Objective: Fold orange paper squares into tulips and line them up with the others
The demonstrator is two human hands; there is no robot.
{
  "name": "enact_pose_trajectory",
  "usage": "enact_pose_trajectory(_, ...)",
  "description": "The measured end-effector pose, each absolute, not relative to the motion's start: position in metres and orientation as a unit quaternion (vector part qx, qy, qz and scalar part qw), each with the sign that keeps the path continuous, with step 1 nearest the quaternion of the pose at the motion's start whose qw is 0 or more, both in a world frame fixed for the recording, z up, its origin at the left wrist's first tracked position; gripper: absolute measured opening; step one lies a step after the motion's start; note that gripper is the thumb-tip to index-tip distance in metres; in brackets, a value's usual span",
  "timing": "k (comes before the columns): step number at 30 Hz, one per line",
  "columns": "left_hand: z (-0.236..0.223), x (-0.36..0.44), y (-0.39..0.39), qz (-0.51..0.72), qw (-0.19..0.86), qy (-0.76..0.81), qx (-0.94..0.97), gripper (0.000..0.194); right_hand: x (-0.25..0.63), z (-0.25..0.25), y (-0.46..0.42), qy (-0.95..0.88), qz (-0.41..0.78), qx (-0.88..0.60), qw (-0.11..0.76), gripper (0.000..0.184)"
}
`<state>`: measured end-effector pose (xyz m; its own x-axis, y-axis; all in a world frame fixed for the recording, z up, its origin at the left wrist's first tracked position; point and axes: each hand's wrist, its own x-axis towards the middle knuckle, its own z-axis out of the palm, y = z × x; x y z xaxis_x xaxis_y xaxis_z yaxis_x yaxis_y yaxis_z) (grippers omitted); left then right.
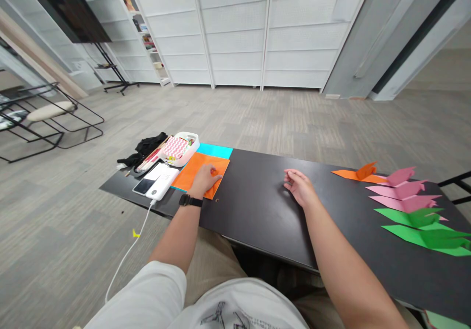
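Orange craft paper (188, 170) sits at the wearer's 11 o'clock, right under the half-curled left hand (206, 178) (can't tell if it's pinching), way nearer than the right hand (299, 187), loosely bent and empty at 1 o'clock.

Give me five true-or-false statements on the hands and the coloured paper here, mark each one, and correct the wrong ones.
1. The left hand is on the orange paper. True.
2. The black watch is worn on the right wrist. False: it is on the left wrist.
3. Blue paper shows from beneath the orange paper. True.
4. The right hand grips a sheet. False: no paper shows in it.
5. The green folded pieces lie nearer the person than the orange folded piece. True.
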<state>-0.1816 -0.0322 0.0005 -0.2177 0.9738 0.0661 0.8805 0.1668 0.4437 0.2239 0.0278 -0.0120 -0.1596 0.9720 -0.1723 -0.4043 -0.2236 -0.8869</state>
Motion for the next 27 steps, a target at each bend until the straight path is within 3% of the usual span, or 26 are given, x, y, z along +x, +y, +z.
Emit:
enact_pose_trajectory(6,0.010,-0.191,-0.033,0.232,0.144,0.768,0.579,0.017,0.227,-0.013,0.031,-0.312,0.696,-0.372,0.529,0.037)
enact_pose_trajectory(13,0.068,-0.181,-0.043,0.278,0.077,0.779,0.557,0.018,0.231,-0.013,0.036,-0.229,0.733,-0.330,0.549,0.021)
enact_pose_trajectory(17,0.110,-0.140,-0.048,0.332,0.004,0.672,0.661,0.012,0.236,-0.007,0.039,-0.168,0.743,-0.311,0.568,0.019)
enact_pose_trajectory(20,0.127,-0.089,-0.052,0.334,0.017,0.573,0.748,0.008,0.246,-0.003,0.043,-0.115,0.741,-0.297,0.591,0.017)
enact_pose_trajectory(27,0.082,0.014,-0.063,0.189,0.102,0.421,0.881,0.009,0.277,-0.003,0.053,-0.035,0.700,-0.275,0.658,0.017)
